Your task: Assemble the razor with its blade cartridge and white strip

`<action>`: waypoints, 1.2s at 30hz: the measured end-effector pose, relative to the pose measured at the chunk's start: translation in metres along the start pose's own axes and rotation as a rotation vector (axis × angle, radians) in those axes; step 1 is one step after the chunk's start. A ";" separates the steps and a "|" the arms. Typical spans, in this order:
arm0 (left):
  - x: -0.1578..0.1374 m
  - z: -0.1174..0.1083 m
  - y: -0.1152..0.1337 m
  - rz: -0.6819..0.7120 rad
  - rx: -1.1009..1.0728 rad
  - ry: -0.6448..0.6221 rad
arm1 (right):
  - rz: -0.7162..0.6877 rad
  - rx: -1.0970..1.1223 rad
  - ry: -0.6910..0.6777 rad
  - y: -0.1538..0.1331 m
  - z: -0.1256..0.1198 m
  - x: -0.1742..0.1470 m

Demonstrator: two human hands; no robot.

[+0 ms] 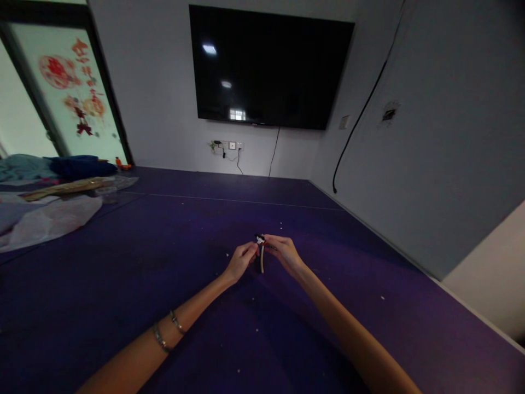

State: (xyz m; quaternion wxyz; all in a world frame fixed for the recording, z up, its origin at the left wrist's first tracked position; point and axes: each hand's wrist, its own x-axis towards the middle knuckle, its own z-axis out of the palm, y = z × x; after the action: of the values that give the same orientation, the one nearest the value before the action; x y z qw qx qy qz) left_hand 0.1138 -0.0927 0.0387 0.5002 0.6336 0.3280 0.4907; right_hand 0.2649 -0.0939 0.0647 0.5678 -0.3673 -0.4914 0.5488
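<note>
In the middle of the head view, my two hands meet above the purple surface. My left hand pinches the left side of a small object that has black, silvery-white and red parts. From the right, my right hand grips the same object's reddish side with thumb and fingers. A narrow cream strip hangs below it between the hands, with a dark strip alongside. The fingers cover much of the object, and its kind is too small to make out.
White scraps are scattered over the purple surface. At the left lie a clear plastic sheet, a tan flat piece and a blue cloth. A television hangs on the far wall; a black cable dangles at the right.
</note>
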 end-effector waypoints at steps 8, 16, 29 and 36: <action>-0.002 0.002 0.002 0.045 0.005 -0.021 | -0.033 -0.054 0.018 0.000 -0.001 0.001; -0.001 0.000 -0.001 0.058 0.020 -0.011 | -0.089 -0.179 0.018 -0.001 -0.010 0.004; 0.013 -0.022 0.033 0.078 -0.131 0.005 | -0.313 -0.762 0.076 0.035 -0.008 0.047; 0.026 -0.051 0.053 0.139 -0.216 0.127 | -0.311 -1.497 0.048 0.051 0.025 0.074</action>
State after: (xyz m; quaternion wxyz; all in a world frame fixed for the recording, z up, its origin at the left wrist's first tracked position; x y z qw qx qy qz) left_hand 0.0696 -0.0689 0.0978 0.5087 0.5650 0.2594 0.5956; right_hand 0.2213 -0.0180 0.0334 0.2486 -0.5924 -0.7659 -0.0251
